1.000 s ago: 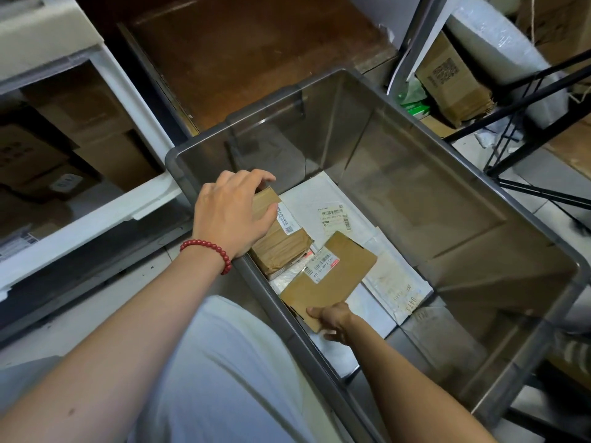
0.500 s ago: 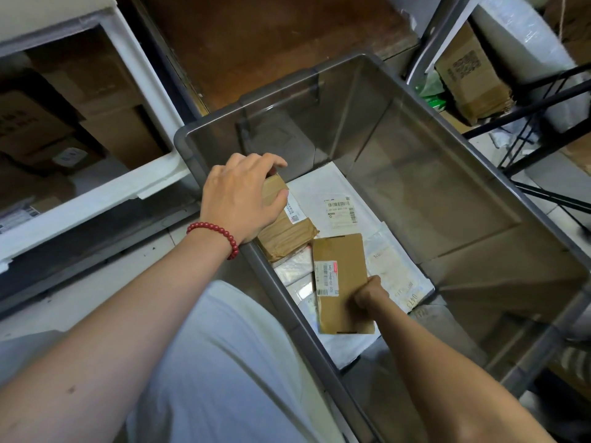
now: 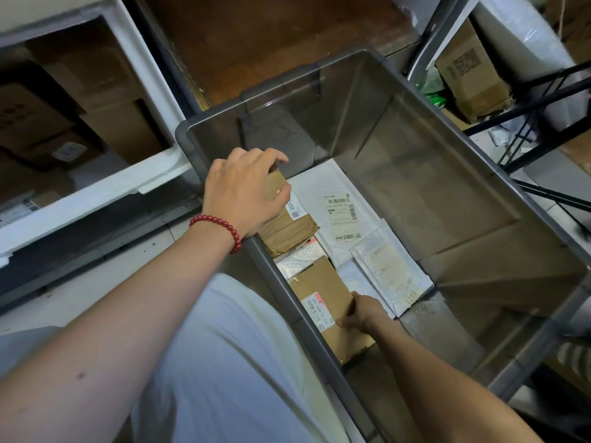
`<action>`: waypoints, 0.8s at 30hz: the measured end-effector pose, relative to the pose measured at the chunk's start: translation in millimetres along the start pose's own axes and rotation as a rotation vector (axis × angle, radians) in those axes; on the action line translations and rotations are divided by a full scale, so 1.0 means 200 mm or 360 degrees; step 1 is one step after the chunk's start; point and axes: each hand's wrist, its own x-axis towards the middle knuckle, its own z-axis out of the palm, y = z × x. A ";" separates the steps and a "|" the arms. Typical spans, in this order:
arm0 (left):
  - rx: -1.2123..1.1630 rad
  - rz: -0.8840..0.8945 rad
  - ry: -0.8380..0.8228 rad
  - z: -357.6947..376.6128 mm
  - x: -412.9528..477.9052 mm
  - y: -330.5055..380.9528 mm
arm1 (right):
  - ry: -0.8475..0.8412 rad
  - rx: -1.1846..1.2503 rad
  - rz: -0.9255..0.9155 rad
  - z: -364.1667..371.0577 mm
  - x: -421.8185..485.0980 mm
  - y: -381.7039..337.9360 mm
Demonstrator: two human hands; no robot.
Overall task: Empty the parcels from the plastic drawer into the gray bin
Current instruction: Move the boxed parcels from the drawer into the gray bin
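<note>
The gray bin (image 3: pixel 479 199) fills the centre and right of the head view. My left hand (image 3: pixel 243 190), with a red bead bracelet at the wrist, grips a taped brown parcel (image 3: pixel 287 231) over the bin's near-left wall. Low in the bin, my right hand (image 3: pixel 363 311) holds the edge of a flat brown cardboard parcel (image 3: pixel 323 282) with a white label, lying along that wall. White mailers (image 3: pixel 319 187) and a padded envelope (image 3: pixel 391 273) cover the bin floor. The white plastic drawer (image 3: pixel 96 199) stands open at the left with brown boxes (image 3: pixel 105 123) inside.
A dark wooden surface (image 3: pixel 271 43) lies behind the bin. At the upper right a cardboard box (image 3: pixel 470 78) and a wrapped white bundle (image 3: pixel 524 43) sit among black metal frame bars (image 3: pixel 527 103). My white-clothed lap (image 3: pixel 230 362) is at the bottom.
My right hand has turned the flat cardboard parcel and slid it down against the bin's near-left wall. My left hand keeps its grip on the taped parcel.
</note>
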 end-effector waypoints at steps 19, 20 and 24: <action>0.0378 -0.0375 0.0261 -0.30 -0.37 -0.34 | 0.1437 -0.0013 -0.0708 -0.51 -0.56 -0.61; 0.0425 -0.0428 0.0243 -0.34 -0.43 -0.40 | 0.1485 0.0002 -0.0784 -0.53 -0.62 -0.68; 0.0473 -0.0697 0.0246 -0.53 -0.68 -0.61 | 0.1514 0.0091 -0.1103 -0.48 -0.86 -0.99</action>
